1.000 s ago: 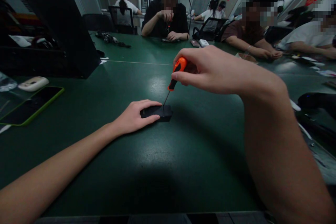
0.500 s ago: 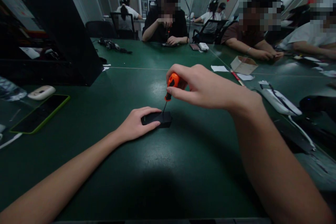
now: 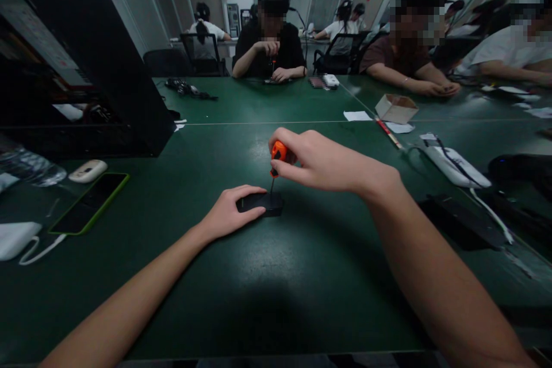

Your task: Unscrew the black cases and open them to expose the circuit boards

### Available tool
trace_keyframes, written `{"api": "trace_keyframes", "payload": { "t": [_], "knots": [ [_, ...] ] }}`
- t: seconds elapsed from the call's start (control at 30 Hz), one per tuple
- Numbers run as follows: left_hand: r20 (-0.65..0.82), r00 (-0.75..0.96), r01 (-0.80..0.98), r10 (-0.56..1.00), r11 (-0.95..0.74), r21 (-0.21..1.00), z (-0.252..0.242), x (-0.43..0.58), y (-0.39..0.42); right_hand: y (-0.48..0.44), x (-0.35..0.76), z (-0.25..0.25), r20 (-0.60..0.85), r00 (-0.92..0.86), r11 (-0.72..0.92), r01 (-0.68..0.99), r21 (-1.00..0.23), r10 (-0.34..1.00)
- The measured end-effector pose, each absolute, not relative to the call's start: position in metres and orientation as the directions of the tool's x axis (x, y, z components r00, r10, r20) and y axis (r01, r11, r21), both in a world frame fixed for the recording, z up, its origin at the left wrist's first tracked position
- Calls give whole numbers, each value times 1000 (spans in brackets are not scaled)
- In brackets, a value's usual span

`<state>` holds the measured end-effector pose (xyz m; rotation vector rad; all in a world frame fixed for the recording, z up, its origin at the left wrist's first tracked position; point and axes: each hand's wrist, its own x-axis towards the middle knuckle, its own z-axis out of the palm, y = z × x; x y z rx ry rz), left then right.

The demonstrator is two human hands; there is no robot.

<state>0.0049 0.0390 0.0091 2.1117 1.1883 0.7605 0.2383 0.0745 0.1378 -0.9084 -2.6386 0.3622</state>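
Observation:
A small flat black device [image 3: 264,203] lies on the green table [image 3: 276,276]. My left hand [image 3: 228,213] rests on its left end, thumb and fingers closed around it. My right hand [image 3: 321,160] pinches the orange and black handle of a small screwdriver [image 3: 276,160]. The thin shaft stands nearly upright with its tip on the top of the black device.
A phone in a green case [image 3: 88,203], a white oval object [image 3: 87,171] and a white power bank with cable [image 3: 15,240] lie at left under a black cabinet [image 3: 86,69]. A cardboard box [image 3: 395,107], a white pouch [image 3: 452,164] and black gear sit at right. Other people work across the table.
The view has drawn back and tilted, so hands and device sit lower in frame. My right hand has come lower and closer to the device, the screwdriver more upright. My left hand keeps its hold.

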Motion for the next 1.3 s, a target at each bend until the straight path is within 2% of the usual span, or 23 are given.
{"api": "trace_keyframes", "payload": {
  "t": [0.2, 0.6, 0.8, 0.9, 1.13, 1.3],
  "knots": [
    [187, 429, 544, 884, -418, 728, 12, 8, 38, 73, 233, 139, 209, -784, 797, 507, -327, 585],
    [171, 460, 556, 872, -432, 710, 8, 5, 37, 59, 252, 152, 144, -739, 743, 607, -283, 658],
    [100, 500, 545, 860, -402, 736, 8, -10, 44, 59, 241, 145, 256, -666, 713, 672, -200, 700],
    [69, 518, 540, 853, -388, 747, 11, -14, 47, 62, 236, 144, 282, -675, 730, 651, -209, 682],
    [101, 540, 528, 835, -430, 733, 11, -10, 47, 65, 239, 148, 208, -747, 776, 601, -194, 631],
    [94, 645, 480, 758, -498, 722, 11, -14, 60, 64, 235, 147, 219, -744, 776, 602, -189, 631]
  ]
}}
